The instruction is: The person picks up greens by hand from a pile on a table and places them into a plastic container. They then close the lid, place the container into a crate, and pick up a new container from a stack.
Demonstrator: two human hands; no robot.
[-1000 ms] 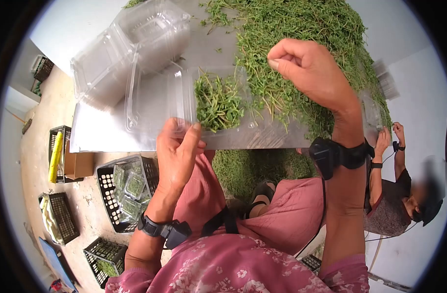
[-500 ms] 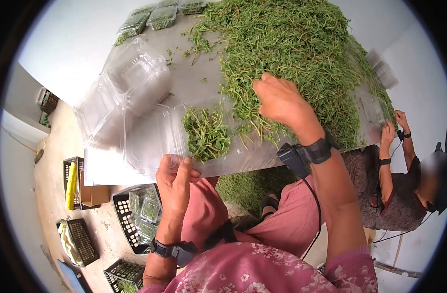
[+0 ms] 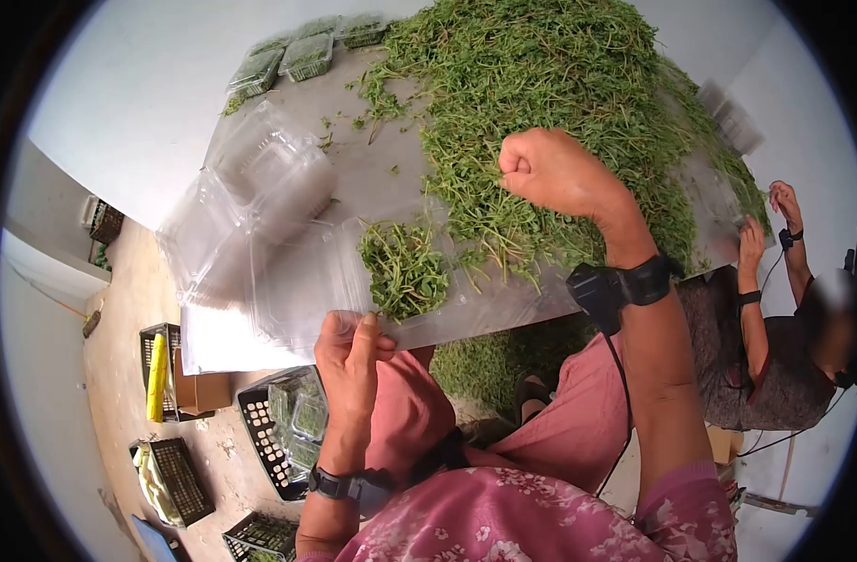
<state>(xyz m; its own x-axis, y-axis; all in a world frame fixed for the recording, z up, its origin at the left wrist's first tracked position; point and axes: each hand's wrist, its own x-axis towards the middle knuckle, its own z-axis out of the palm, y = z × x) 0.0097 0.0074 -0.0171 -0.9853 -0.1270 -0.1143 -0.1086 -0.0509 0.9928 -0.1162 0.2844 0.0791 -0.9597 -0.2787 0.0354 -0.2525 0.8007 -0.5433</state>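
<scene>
My left hand (image 3: pixel 352 353) grips the near edge of an open clear clamshell box (image 3: pixel 354 272) at the table's front edge. A small bunch of green herb sprigs (image 3: pixel 405 267) lies in its tray. My right hand (image 3: pixel 552 173) is closed in a fist around a pinch of herb sprigs, lifted just above the big heap of green herbs (image 3: pixel 560 103) that covers the table's middle and right. Stems trail down from under the fist to the heap.
A stack of empty clear clamshells (image 3: pixel 251 187) sits left of the open box. Filled boxes (image 3: pixel 307 54) stand at the far edge. On the floor: black crates (image 3: pixel 279 421), one with packed boxes. Another person (image 3: pixel 784 328) works at the right.
My right hand went down into the heap, closed on sprigs, and has now lifted and drawn back to the right. My left hand kept its hold on the clamshell.
</scene>
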